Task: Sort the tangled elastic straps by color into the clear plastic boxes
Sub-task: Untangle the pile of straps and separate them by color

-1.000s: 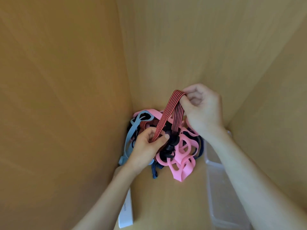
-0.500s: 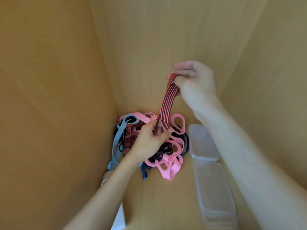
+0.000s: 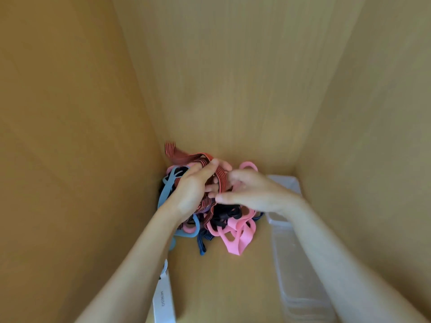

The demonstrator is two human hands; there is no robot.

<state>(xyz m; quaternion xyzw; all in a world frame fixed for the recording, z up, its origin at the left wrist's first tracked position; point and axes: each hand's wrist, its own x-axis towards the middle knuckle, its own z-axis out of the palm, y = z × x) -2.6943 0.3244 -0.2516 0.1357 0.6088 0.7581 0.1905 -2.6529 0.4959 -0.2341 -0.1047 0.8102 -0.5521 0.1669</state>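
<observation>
Inside a bare wooden compartment, a flat white pack printed MINISO is seen lying against the left wall, with the tangled heap of elastic straps crowded into the far left corner beyond it. A pale blue flat elastic strap is draped down the heap's left edge, close against that wall. The left hand is laid over the heap, its fingers and thumb curled round a red-and-black striped elastic strap, whose loose end is thrown up into the corner. Half a second ago that strap was held stretched high by the right hand. It has since been brought down and gathered, yet its lower run is still buried among the others, so it is judged not yet freed for sorting. The right hand has been lowered to the heap with thumb and forefinger apart, but its other fingers are blurred and whether the strap is pinched cannot be told. Pink rubbery loop straps are spilled forward, touching black pieces and a navy striped one. Two clear plastic boxes are lined along the right wall, and no strap is seen in the parts that show. Bare wooden floor is left between pack and boxes. With walls close at left and back, room for pulling is judged to lie upward and toward the person.
</observation>
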